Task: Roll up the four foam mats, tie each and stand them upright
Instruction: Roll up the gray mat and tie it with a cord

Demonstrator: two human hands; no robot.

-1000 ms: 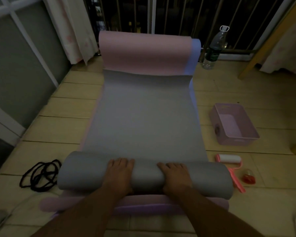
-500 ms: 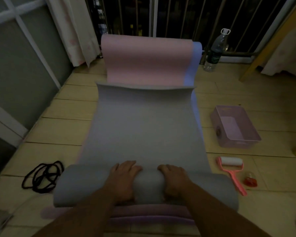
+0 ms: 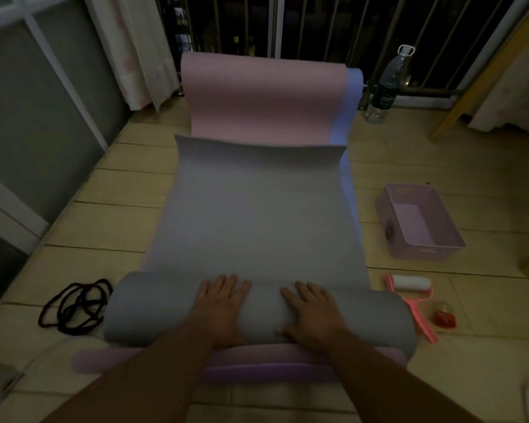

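A grey foam mat (image 3: 257,215) lies on top of the stack, its near end wound into a thick roll (image 3: 153,312) across the floor. My left hand (image 3: 220,303) and my right hand (image 3: 312,309) press flat on top of that roll, fingers spread, side by side near its middle. Under the grey mat a pink mat (image 3: 263,99) curls up against the railing at the far end. A blue-violet mat (image 3: 347,166) shows along the right edge. A purple mat edge (image 3: 257,358) pokes out beneath the roll. Black cords (image 3: 74,306) lie coiled on the floor to the left.
A pink plastic basket (image 3: 422,224) sits on the floor to the right. A pink lint roller (image 3: 413,288) and a small red object (image 3: 445,317) lie near the roll's right end. A water bottle (image 3: 385,87) stands by the dark railing. Curtains hang at both sides.
The roll has advanced away from me and grown thicker. The grey mat's far edge has slid back, baring more pink mat. My hands have shifted from gripping to lying flat on top.
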